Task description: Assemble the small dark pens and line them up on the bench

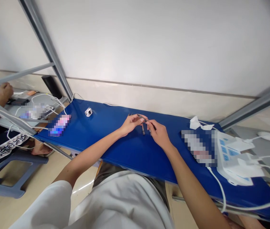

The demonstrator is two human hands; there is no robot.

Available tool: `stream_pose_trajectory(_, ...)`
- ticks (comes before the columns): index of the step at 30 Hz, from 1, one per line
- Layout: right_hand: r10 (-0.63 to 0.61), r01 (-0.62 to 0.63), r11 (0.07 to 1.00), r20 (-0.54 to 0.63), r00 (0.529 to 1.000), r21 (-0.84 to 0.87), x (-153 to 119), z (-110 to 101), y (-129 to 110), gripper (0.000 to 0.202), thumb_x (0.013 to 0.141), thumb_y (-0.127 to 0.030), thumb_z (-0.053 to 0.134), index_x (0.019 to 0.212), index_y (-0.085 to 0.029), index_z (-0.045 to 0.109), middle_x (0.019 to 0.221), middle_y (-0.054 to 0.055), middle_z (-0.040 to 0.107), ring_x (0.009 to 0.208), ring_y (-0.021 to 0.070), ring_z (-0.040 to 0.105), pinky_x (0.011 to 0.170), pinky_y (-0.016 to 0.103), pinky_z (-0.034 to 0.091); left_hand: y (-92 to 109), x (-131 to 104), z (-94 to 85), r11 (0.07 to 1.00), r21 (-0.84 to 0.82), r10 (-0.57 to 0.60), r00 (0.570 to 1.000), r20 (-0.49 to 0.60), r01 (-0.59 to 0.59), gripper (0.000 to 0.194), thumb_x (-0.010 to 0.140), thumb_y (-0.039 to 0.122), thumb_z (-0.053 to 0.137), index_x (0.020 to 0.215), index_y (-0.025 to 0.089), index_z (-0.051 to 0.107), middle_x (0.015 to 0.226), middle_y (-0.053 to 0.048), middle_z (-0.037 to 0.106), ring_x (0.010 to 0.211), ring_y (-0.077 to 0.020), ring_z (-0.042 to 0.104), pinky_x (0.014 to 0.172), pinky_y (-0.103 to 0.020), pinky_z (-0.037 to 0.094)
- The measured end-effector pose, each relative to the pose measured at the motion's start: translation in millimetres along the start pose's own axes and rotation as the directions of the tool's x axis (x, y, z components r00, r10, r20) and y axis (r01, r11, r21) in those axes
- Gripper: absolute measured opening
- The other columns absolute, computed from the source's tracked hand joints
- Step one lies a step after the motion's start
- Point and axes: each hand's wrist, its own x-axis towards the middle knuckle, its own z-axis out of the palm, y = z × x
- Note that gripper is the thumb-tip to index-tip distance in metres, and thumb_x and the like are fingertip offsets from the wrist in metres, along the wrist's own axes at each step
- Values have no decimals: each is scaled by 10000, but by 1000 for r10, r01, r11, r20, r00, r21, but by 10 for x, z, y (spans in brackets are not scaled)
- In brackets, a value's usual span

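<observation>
Above the blue tabletop (pixel 125 149), my two hands meet near the middle. A thin, dark, pen-like rod (pixel 141 117) is pinched between the thumb and fingers of my left hand (pixel 130 124). My right hand (pixel 158 132) closes on the right end of the same rod, its fingertips almost touching the left ones. Just below the fingers, a short dark stick-like piece (pixel 143 129) shows between the hands. Another dark bit by the right fingers is partly covered, and I cannot make out what it is.
A small white block-like object (pixel 88 112) and a lit phone (pixel 60 125) are at left. At right lie a blurred dark device (pixel 199 148), crumpled tissue (pixel 195 122) and a white power strip (pixel 232 159) with cables. Another person's hand (pixel 5 91) and a stool (pixel 13 175) are far left.
</observation>
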Motion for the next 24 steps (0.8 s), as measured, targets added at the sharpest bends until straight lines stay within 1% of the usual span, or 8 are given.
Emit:
stream_pose_trajectory(2, -4, 4, 1000, -21, 1000, -16, -3, 21, 25, 438, 1151, -628, 502, 1043, -257, 709, 883, 70, 770, 751, 242, 707, 706, 359, 532, -13, 3, 17, 999, -49, -13, 1000, -9, 13, 554, 861, 575, 924, 1264, 209, 821, 1304, -143, 778, 1172, -275, 728, 1027, -427, 580)
stream_pose_trajectory(5, -12, 9, 999, -68, 998, -39, -6, 60, 66, 389, 1138, -604, 553, 1080, -251, 704, 905, 67, 766, 754, 239, 695, 713, 358, 529, -44, 11, 46, 994, -105, -41, 993, -110, 30, 621, 820, 538, 969, 1318, 217, 783, 1231, -114, 760, 1107, -248, 724, 1010, -438, 592)
stream_pose_trajectory(8, -13, 8, 998, -98, 995, -55, -6, 80, 88, 373, 1125, -599, 584, 1072, -249, 701, 882, 58, 745, 735, 233, 679, 711, 361, 526, -66, 18, 42, 991, -134, -54, 971, -232, 23, 527, 821, 561, 961, 1152, 184, 800, 1071, -76, 749, 986, -201, 712, 946, -391, 589)
stream_pose_trajectory(10, -12, 6, 998, -110, 994, -59, -6, 80, 89, 375, 1115, -609, 600, 1067, -251, 704, 865, 52, 737, 721, 232, 673, 704, 363, 526, -61, 20, 19, 990, -142, -62, 962, -265, 25, 482, 806, 567, 965, 1028, 172, 802, 1018, -69, 758, 931, -179, 700, 920, -365, 574)
stream_pose_trajectory(12, -10, 4, 998, -103, 995, -57, -8, 73, 82, 377, 1114, -612, 602, 1062, -255, 711, 860, 52, 744, 714, 232, 675, 697, 363, 525, -38, 19, -5, 989, -148, -62, 965, -254, 25, 463, 790, 549, 976, 1006, 174, 812, 1047, -81, 786, 938, -180, 708, 939, -366, 562)
stream_pose_trajectory(16, -2, -1, 999, -76, 997, -42, -9, 63, 70, 375, 1133, -598, 570, 1070, -260, 722, 857, 54, 761, 707, 234, 682, 689, 364, 523, 33, 10, 5, 975, -223, -35, 987, -156, -1, 520, 797, 462, 986, 1210, 197, 814, 1263, -136, 815, 1132, -243, 752, 1065, -417, 545)
stream_pose_trajectory(19, -14, 8, 998, -102, 995, -58, -8, 72, 74, 377, 1120, -613, 588, 1070, -262, 718, 860, 54, 749, 717, 239, 679, 701, 370, 528, 42, -3, 55, 955, -297, -44, 990, -135, 2, 584, 807, 430, 990, 1295, 202, 764, 1289, -164, 821, 1203, -282, 765, 1121, -477, 538)
stream_pose_trajectory(24, -17, 8, 997, -116, 993, -79, -14, 74, 80, 379, 1118, -612, 592, 1087, -257, 723, 913, 66, 768, 750, 244, 703, 711, 368, 527, -30, -22, 71, 969, -243, -105, 968, -230, 47, 429, 818, 507, 971, 999, 162, 791, 1182, -156, 833, 1078, -258, 781, 1057, -447, 567)
